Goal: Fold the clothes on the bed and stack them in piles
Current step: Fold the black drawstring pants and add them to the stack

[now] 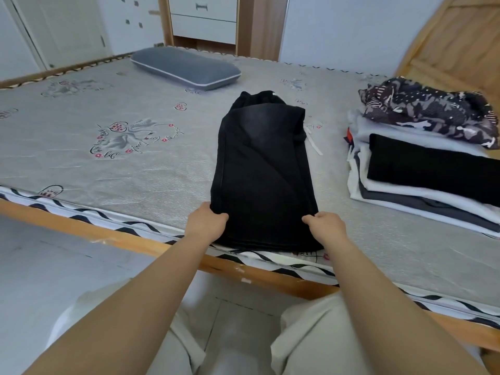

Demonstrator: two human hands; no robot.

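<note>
My left hand and right hand each pinch a side of the black trousers, fingers curled into the soft dark cloth, which lies folded in a long strip on the grey printed mattress at the near edge. To the right sits a pile of folded clothes, white, grey and black, with a crumpled patterned garment on top; a grey pillow lies far behind

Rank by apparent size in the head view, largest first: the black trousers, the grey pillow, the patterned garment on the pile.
1. black trousers, nearest to the camera, so its lead is partly nearness.
2. patterned garment and grey pillow look alike; the pillow lies farther away, so no ranking.
</note>
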